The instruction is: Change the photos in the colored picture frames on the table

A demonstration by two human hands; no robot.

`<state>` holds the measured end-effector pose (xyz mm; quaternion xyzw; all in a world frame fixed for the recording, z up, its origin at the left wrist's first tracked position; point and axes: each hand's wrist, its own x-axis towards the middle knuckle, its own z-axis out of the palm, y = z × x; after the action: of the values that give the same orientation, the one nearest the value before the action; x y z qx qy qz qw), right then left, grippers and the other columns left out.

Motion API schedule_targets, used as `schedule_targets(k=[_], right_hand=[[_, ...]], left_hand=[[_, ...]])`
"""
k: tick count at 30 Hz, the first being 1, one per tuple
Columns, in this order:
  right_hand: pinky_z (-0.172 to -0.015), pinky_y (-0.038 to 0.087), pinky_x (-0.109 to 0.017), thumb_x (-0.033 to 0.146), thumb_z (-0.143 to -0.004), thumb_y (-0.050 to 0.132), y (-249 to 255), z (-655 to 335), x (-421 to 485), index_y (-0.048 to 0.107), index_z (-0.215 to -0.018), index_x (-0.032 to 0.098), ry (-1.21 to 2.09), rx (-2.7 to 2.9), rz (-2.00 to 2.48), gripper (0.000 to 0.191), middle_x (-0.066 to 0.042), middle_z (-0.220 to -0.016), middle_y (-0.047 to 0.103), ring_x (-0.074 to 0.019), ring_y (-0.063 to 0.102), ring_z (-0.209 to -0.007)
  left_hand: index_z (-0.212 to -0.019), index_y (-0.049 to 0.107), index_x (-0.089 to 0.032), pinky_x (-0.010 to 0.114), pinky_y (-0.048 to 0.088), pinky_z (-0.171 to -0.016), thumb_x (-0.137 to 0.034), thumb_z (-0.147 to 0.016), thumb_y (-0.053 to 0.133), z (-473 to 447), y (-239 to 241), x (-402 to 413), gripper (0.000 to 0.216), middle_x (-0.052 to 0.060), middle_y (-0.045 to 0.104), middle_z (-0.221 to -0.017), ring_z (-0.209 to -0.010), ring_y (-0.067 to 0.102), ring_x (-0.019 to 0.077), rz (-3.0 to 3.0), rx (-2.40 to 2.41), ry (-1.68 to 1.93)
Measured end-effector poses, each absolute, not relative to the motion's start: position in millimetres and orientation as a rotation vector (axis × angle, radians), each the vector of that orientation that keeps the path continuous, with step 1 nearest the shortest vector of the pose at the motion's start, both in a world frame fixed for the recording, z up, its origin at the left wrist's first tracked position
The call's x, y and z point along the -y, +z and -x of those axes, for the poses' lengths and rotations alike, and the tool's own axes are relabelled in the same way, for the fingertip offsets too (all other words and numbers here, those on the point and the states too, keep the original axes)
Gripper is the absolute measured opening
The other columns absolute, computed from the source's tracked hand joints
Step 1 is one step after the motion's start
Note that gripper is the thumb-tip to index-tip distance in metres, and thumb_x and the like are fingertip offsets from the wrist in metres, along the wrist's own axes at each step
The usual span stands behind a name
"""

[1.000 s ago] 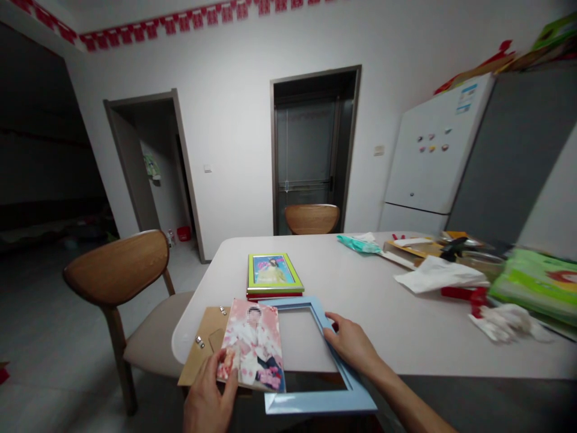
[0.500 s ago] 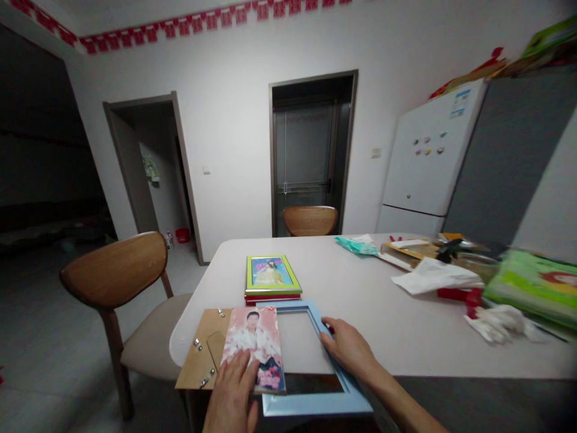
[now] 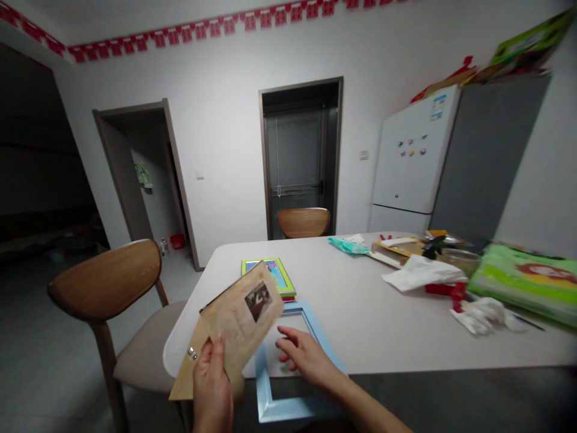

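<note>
2 hands at work, only 1 loaded. Your left hand (image 3: 211,373) has its thumb and fingers clamped on the lower edge of a tan, rectangular, paper-like sheet with a small dark printed picture (image 3: 238,319). That sheet is tilted up, its right edge partly overlapping a light-blue rectangular picture frame with a bare middle (image 3: 293,411). Your right hand (image 3: 306,361) is above the frame's window, fingers loosely curled and a little apart, nothing between them; cannot tell whether the palm or wrist touches the frame.

Handling notes. Keep the left pinch at the margin, thumb clear of the printed picture. 1-edge support probably lets the far corner sag or crease; the right fingers are near enough to steady that side. Hold the sheet by its edges, turning it slowly.

Left of the frame: a tan flat backing board with metal clips (image 3: 183,382), partly behind the sheet. Lift clear of those clips; they look likely to snag paper. Beyond the frame: a lime-green rectangular picture frame (image 3: 288,278), partly covered by the sheet. Watch the frame's near bar: it juts past the edge of a white smooth-topped table (image 3: 360,331), so leaning there could tip it.
</note>
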<state>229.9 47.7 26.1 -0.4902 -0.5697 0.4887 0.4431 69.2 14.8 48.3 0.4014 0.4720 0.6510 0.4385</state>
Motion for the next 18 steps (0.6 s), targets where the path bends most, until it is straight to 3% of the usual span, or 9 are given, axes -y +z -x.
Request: schedule_targets(k=[2,6,10,14,18], right_hand=[[-0.054,0.045,-0.024,0.040,-0.073,0.044,25.4,-226.2,-49.3,0.051,-0.099,0.015,1.404,1.167,1.079,0.037,-0.007,-0.085,0.062,-0.0128,0.059,-0.064],[-0.057,0.046,-0.024,0.028,-0.071,0.044,32.0,-243.3,-56.6,0.046,-0.102,0.016,1.381,0.885,0.906,0.033,-0.005,-0.088,0.064,-0.0131,0.060,-0.067],[-0.054,0.047,-0.025,0.017,-0.065,0.043,30.5,-275.7,-66.5,0.049,-0.103,0.013,1.349,1.047,1.091,0.039,-0.005,-0.078,0.066,-0.0148,0.060,-0.060],[-0.051,0.045,-0.024,0.014,-0.062,0.038,18.0,-290.8,-75.1,0.053,-0.101,0.011,1.186,1.262,1.330,0.042,-0.004,-0.073,0.067,-0.0149,0.060,-0.056],[-0.053,0.043,-0.023,0.015,-0.063,0.037,15.0,-286.5,-80.2,0.058,-0.097,0.012,0.920,1.489,1.515,0.040,-0.005,-0.078,0.067,-0.0162,0.060,-0.063]], left_hand=[[-0.103,0.051,-0.016,0.032,0.046,-0.080,-0.045,-0.073,0.044,-85.6,44.7,-12.8,0.043,0.006,0.065,-0.094,-0.092,0.058,0.0207,-0.939,-1.020,1.579],[-0.111,0.045,-0.016,0.032,0.044,-0.083,-0.041,-0.067,0.054,-93.5,29.8,-15.4,0.051,0.010,0.059,-0.107,-0.100,0.053,0.0219,-0.970,-0.951,1.500],[-0.112,0.044,-0.014,0.035,0.038,-0.090,-0.036,-0.066,0.055,-78.6,20.7,-18.7,0.052,0.014,0.050,-0.118,-0.107,0.048,0.0221,-1.162,-1.129,1.481],[-0.108,0.051,-0.014,0.039,0.032,-0.096,-0.026,-0.067,0.054,-76.1,10.8,-12.8,0.043,0.013,0.051,-0.117,-0.110,0.045,0.0229,-1.662,-1.297,1.167],[-0.106,0.054,-0.013,0.042,0.031,-0.096,-0.022,-0.059,0.059,-83.1,-1.9,-9.5,0.048,0.016,0.047,-0.121,-0.114,0.040,0.0269,-2.059,-1.292,0.910]])
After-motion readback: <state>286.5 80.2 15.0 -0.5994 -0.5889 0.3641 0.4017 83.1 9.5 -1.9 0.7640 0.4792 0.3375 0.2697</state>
